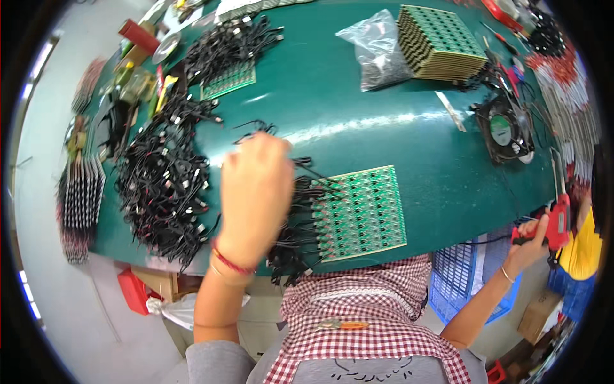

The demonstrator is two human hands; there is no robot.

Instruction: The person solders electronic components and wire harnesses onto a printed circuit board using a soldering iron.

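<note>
My left hand (256, 185) is raised over the table, closed, with a thin black cable (257, 125) showing at its fingertips. Just right of it lies a green circuit board panel (361, 214), divided into many small units. Black cables (297, 221) run in from its left edge, and their ends sit along that side of the panel. At the far right, beyond the table's edge, my right hand (532, 238) grips a red pistol-shaped glue gun (559, 224). My left fingers are slightly blurred.
A heap of black cables (163, 179) covers the left side, with another bundle (233, 48) behind it. A stack of circuit panels (441, 41) and a plastic bag (377, 54) stand at the back. A fan (505, 131) sits at right; a blue crate (457, 275) is below the edge.
</note>
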